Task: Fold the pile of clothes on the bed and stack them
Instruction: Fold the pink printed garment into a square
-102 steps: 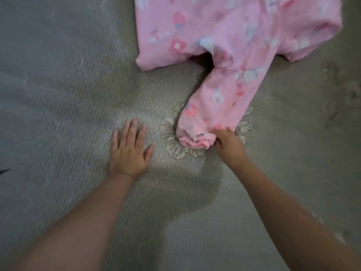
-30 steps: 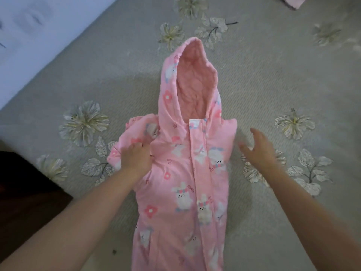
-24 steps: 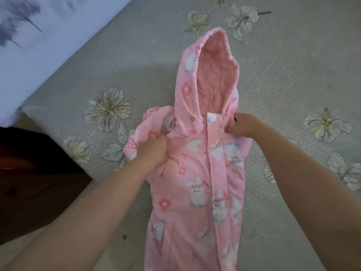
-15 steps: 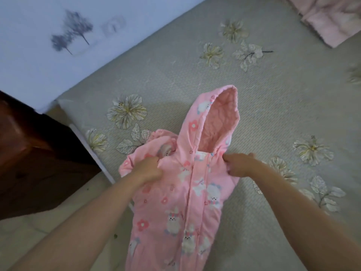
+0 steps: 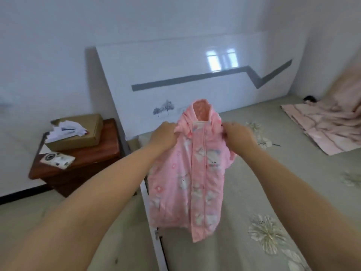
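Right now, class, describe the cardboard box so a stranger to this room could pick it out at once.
Start at the white headboard against the wall, then look left to the reddish wooden nightstand beside the bed. The cardboard box sits on top of it; unlike the flat printed card in front of it, it is brown, with crumpled white paper spilling out.

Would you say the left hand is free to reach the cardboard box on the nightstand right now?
Probably not: the left hand grips the pink hooded baby suit, and the cardboard box lies well off to the left.
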`<act>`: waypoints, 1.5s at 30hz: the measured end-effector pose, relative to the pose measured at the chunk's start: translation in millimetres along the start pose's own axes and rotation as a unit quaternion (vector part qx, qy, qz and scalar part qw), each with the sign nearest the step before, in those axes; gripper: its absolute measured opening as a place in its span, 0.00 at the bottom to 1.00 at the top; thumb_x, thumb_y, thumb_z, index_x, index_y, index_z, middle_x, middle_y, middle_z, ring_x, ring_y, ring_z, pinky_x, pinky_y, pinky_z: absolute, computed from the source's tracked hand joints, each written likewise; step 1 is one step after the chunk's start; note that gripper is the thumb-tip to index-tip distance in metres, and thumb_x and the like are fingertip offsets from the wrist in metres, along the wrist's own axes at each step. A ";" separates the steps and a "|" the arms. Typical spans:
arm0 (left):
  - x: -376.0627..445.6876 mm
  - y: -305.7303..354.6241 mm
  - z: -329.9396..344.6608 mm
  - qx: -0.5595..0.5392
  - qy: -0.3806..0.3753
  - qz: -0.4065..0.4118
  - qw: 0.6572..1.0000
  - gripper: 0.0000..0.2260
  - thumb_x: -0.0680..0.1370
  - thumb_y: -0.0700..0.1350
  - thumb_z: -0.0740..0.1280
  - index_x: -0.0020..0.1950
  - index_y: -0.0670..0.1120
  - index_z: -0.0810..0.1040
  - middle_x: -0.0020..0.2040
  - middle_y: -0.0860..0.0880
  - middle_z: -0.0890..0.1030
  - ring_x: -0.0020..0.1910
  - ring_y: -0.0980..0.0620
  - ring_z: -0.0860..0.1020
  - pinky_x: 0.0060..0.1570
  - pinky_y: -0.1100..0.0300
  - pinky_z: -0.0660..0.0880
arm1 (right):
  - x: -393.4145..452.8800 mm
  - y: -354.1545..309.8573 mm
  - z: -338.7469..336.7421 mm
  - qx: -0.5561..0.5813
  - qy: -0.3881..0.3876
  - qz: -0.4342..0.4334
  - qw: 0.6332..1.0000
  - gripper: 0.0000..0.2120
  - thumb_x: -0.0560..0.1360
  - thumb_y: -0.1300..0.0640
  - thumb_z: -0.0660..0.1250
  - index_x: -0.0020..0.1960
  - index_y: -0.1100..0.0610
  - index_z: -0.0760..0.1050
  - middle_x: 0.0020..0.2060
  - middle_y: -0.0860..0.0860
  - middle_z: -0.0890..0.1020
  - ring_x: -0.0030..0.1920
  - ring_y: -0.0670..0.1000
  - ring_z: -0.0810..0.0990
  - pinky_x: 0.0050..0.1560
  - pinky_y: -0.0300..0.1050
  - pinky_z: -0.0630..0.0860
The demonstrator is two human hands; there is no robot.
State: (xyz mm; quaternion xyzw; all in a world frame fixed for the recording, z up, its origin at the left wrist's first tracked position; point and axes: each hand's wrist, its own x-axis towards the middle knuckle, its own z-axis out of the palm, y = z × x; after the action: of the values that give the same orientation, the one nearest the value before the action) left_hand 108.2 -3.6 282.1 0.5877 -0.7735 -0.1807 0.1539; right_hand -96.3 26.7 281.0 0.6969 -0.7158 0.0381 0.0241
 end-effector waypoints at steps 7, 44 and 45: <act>-59.4 7.1 -75.6 0.076 0.351 0.083 0.930 0.09 0.75 0.38 0.58 0.48 0.34 0.75 0.43 0.35 0.76 0.38 0.37 0.77 0.35 0.53 0.72 | -42.2 -36.7 -87.8 0.023 0.294 -0.001 0.955 0.13 0.76 0.62 0.55 0.58 0.65 0.71 0.47 0.66 0.73 0.45 0.65 0.76 0.37 0.50 0.69; -92.6 176.3 26.1 -0.127 -0.264 0.493 0.819 0.18 0.68 0.55 0.64 0.37 0.40 0.79 0.33 0.47 0.75 0.33 0.58 0.71 0.30 0.67 0.61 | -369.8 46.8 -101.2 0.269 0.097 0.424 0.859 0.26 0.72 0.77 0.55 0.66 0.61 0.70 0.59 0.55 0.75 0.54 0.46 0.69 0.41 0.26 0.65; -94.4 167.1 23.0 -0.148 -0.277 0.492 0.812 0.15 0.71 0.50 0.67 0.46 0.39 0.82 0.39 0.46 0.77 0.37 0.57 0.73 0.34 0.67 0.64 | -373.9 35.3 -98.9 0.273 0.091 0.430 0.856 0.26 0.72 0.77 0.55 0.66 0.60 0.70 0.57 0.52 0.75 0.53 0.46 0.69 0.39 0.26 0.66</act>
State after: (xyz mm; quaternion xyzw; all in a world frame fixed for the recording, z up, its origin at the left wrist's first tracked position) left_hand -20.1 130.5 336.1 0.0235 -0.9331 -0.3481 0.0870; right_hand -123.1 408.7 346.0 0.2923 -0.8995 0.3014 -0.1206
